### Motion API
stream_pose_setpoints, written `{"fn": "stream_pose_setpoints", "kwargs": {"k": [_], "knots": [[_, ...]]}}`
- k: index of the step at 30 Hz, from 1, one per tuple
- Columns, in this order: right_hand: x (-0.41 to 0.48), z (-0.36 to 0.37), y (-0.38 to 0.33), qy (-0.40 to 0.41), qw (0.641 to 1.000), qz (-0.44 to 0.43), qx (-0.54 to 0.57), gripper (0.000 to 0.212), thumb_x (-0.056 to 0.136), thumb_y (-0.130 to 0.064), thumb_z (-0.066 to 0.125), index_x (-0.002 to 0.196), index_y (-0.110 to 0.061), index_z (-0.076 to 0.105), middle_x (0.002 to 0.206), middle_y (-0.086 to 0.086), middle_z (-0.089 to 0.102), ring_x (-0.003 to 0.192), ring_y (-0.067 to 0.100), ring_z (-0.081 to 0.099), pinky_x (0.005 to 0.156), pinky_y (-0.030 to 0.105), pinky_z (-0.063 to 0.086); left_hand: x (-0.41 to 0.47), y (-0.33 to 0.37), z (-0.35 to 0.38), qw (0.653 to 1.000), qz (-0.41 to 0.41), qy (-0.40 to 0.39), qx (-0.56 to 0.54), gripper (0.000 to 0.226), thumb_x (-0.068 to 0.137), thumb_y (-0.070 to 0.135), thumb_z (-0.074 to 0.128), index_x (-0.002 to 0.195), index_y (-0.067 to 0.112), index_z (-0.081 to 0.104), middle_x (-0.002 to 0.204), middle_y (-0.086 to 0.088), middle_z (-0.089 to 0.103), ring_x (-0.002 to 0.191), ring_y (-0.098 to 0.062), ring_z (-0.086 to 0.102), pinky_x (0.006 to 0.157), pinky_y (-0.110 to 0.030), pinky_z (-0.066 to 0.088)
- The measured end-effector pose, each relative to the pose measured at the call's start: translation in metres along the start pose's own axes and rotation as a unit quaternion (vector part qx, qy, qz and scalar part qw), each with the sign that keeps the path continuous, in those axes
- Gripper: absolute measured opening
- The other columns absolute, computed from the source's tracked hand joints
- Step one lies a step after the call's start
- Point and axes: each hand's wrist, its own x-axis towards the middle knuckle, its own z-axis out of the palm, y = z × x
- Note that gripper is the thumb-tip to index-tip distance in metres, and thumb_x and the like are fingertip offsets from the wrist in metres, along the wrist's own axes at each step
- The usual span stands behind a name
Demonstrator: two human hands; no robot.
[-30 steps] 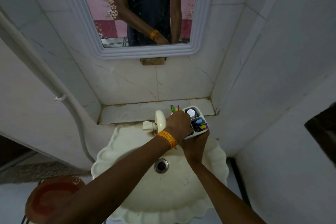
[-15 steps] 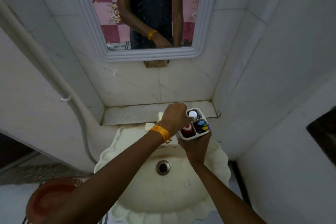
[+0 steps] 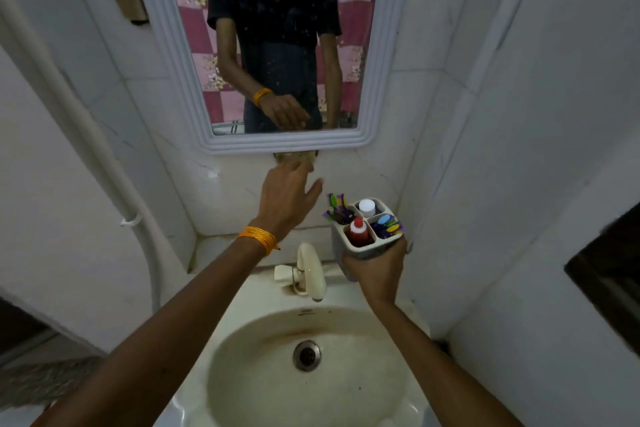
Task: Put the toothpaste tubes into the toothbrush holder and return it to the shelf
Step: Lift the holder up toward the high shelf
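My right hand (image 3: 375, 272) grips a white four-compartment toothbrush holder (image 3: 363, 250) from below, holding it up above the basin's right rear corner. A red tube with a white cap (image 3: 358, 231) stands in its near-left compartment and a white-capped tube (image 3: 367, 207) in the far one. Coloured toothbrushes (image 3: 387, 225) fill the right compartment, and purple and green ones (image 3: 336, 206) the left. My left hand (image 3: 289, 198), with an orange wristband, is raised left of the holder, fingers spread, holding nothing. The tiled shelf (image 3: 221, 246) runs along the wall behind the tap.
A cream tap (image 3: 310, 270) stands at the back of the white basin (image 3: 346, 402). A framed mirror (image 3: 277, 45) hangs above and reflects a person. A white pipe (image 3: 114, 184) runs down the left wall. Tiled walls close in on the right.
My left hand has lifted off the holder and moved up and left, open. The holder has risen in my right hand, and the camera has tilted upward.
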Motion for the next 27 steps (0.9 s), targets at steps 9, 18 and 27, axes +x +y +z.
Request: {"fn": "stream_pose_setpoints", "kwargs": {"k": [9,18,27], "knots": [[0.098,-0.017,-0.156,0.051,0.992,-0.099,0.064,0.120,0.040,-0.031,0.104,0.144,-0.008,0.050,0.134,-0.004,0.061,0.117,-0.007,0.061,0.100,0.006,0.045,0.092,0.007,-0.098,0.990,0.051,0.129,0.017,0.039,0.094,0.046,0.045,0.110,0.014,0.061,0.103,-0.011,0.068,0.093,-0.030,0.061,0.077,-0.042,0.051],[0.170,-0.059,-0.353,0.119,0.963,-0.228,0.079,0.107,0.050,-0.042,0.103,0.137,-0.009,0.052,0.133,0.005,0.060,0.119,0.019,0.064,0.098,0.034,0.059,0.194,0.043,-0.254,0.942,0.099,0.303,0.102,0.035,0.095,0.042,0.041,0.100,0.015,0.063,0.098,-0.009,0.068,0.093,-0.031,0.058,0.076,-0.039,0.041],[0.193,-0.104,-0.498,0.186,0.924,-0.319,0.100,0.115,0.047,-0.064,0.093,0.137,-0.005,0.050,0.133,0.010,0.059,0.122,0.026,0.064,0.099,0.041,0.060,0.249,0.094,-0.370,0.897,0.153,0.408,0.066,0.046,0.093,0.047,0.040,0.105,0.010,0.065,0.103,-0.016,0.070,0.098,-0.037,0.060,0.080,-0.042,0.046]]}}
